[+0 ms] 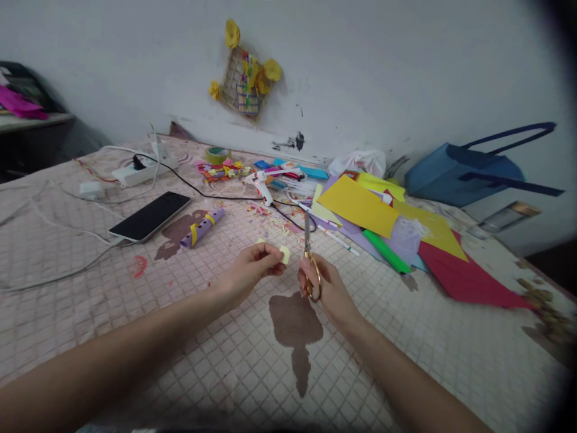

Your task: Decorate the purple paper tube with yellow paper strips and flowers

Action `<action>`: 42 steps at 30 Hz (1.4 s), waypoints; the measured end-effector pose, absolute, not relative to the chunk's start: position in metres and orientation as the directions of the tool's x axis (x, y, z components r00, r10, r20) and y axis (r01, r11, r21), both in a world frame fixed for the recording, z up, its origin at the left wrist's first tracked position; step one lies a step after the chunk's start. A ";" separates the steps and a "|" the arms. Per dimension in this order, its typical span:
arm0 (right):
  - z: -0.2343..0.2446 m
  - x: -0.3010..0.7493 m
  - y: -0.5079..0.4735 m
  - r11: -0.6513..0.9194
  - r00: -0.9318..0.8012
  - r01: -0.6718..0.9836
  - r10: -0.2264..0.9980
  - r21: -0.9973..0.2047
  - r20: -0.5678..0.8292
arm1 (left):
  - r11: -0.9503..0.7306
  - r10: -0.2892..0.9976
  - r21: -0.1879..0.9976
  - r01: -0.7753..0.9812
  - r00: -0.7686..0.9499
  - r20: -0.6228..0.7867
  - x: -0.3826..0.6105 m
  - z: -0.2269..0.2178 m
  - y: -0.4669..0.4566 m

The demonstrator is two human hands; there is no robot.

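My left hand (252,267) pinches a small pale yellow paper piece (284,254) between thumb and fingers, held just above the quilted surface. Right beside it, my right hand (327,288) grips gold-handled scissors (308,252) with the blades closed and pointing up and away. The paper piece and the scissor blades are a short gap apart. Both forearms reach in from the bottom of the view.
A black phone (151,215) and a purple paper roll (202,227) lie at the left. A glue gun (261,185), tape roll (217,154), paper scraps (223,170) and coloured paper sheets (383,213) sit behind. A power strip (139,171) with cables and a blue bag (469,171) lie near the wall.
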State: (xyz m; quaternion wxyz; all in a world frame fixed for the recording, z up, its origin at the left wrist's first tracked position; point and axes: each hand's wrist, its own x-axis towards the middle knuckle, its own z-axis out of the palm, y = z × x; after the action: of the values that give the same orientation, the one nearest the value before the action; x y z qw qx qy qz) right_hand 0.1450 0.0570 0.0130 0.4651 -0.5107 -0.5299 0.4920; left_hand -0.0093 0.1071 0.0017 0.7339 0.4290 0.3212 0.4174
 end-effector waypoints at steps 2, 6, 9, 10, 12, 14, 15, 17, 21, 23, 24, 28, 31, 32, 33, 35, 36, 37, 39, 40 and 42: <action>0.013 0.145 0.055 -0.046 -0.105 0.115 0.993 -0.992 -0.058 | 0.267 0.907 0.880 -0.392 0.410 -0.092 -0.010 0.004 0.110; 0.013 0.145 0.051 -0.053 -0.174 0.216 0.980 -0.975 -0.092 | 0.231 0.934 0.851 -0.472 0.353 -0.058 -0.011 0.008 0.114; 0.012 0.144 0.050 -0.044 -0.174 0.266 0.980 -0.963 -0.093 | 0.237 0.938 0.832 -0.501 0.341 -0.061 -0.012 0.009 0.115; 0.011 0.144 0.050 -0.042 -0.170 0.276 0.981 -0.960 -0.092 | 0.244 0.938 0.827 -0.506 0.339 -0.069 -0.012 0.009 0.115; 0.009 0.143 0.050 -0.038 -0.158 0.287 0.984 -0.957 -0.086 | 0.252 0.939 0.820 -0.514 0.334 -0.079 -0.012 0.009 0.115; 0.006 0.143 0.050 -0.030 -0.152 0.290 0.985 -0.956 -0.077 | 0.256 0.939 0.816 -0.519 0.333 -0.084 -0.012 0.009 0.114; 0.005 0.144 0.050 -0.030 -0.150 0.291 0.986 -0.956 -0.076 | 0.256 0.939 0.815 -0.520 0.334 -0.083 -0.012 0.009 0.114; 0.002 0.144 0.051 -0.022 -0.152 0.297 0.986 -0.955 -0.070 | 0.253 0.939 0.816 -0.520 0.334 -0.078 -0.012 0.009 0.113; 0.003 0.144 0.051 0.007 -0.151 0.338 0.987 -0.941 -0.047 | 0.243 0.940 0.820 -0.518 0.335 -0.067 -0.011 0.009 0.112; 0.004 0.143 0.051 0.011 -0.140 0.357 0.989 -0.934 -0.042 | 0.243 0.940 0.818 -0.522 0.335 -0.066 -0.010 0.008 0.111; 0.005 0.143 0.051 0.016 -0.136 0.363 0.990 -0.932 -0.036 | 0.242 0.940 0.816 -0.526 0.334 -0.064 -0.010 0.007 0.111; 0.006 0.142 0.051 0.033 -0.131 0.372 0.991 -0.928 -0.018 | 0.238 0.943 0.806 -0.542 0.328 -0.058 -0.010 0.005 0.111; 0.006 0.142 0.051 0.027 -0.129 0.367 0.991 -0.930 -0.022 | 0.236 0.942 0.802 -0.549 0.331 -0.050 -0.010 0.004 0.111; 0.005 0.142 0.051 0.027 -0.129 0.364 0.991 -0.931 -0.022 | 0.235 0.942 0.802 -0.550 0.332 -0.048 -0.010 0.004 0.111; 0.005 0.142 0.051 0.026 -0.130 0.362 0.991 -0.932 -0.023 | 0.233 0.943 0.801 -0.552 0.329 -0.047 -0.010 0.004 0.111; 0.005 0.143 0.051 0.023 -0.128 0.364 0.991 -0.931 -0.025 | 0.230 0.945 0.800 -0.554 0.322 -0.049 -0.009 0.004 0.110; 0.004 0.143 0.051 0.022 -0.124 0.368 0.992 -0.930 -0.026 | 0.229 0.946 0.800 -0.554 0.321 -0.048 -0.009 0.004 0.110; 0.004 0.143 0.051 0.021 -0.121 0.375 0.992 -0.927 -0.026 | 0.226 0.946 0.802 -0.554 0.321 -0.045 -0.009 0.004 0.110; 0.004 0.143 0.051 0.028 -0.118 0.387 0.993 -0.922 -0.019 | 0.224 0.945 0.804 -0.551 0.325 -0.040 -0.009 0.004 0.110; 0.004 0.143 0.052 0.035 -0.119 0.391 0.993 -0.920 -0.013 | 0.224 0.944 0.805 -0.549 0.328 -0.040 -0.009 0.003 0.110; 0.005 0.143 0.052 0.047 -0.122 0.396 0.993 -0.917 -0.001 | 0.225 0.944 0.806 -0.548 0.328 -0.040 -0.009 0.003 0.110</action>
State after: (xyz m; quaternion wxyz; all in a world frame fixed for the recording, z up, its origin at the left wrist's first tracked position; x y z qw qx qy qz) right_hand 0.1430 0.0518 0.0047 0.3631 -0.5544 -0.6260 0.4110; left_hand -0.0092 0.1102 0.0033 0.7322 0.3580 0.2766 0.5092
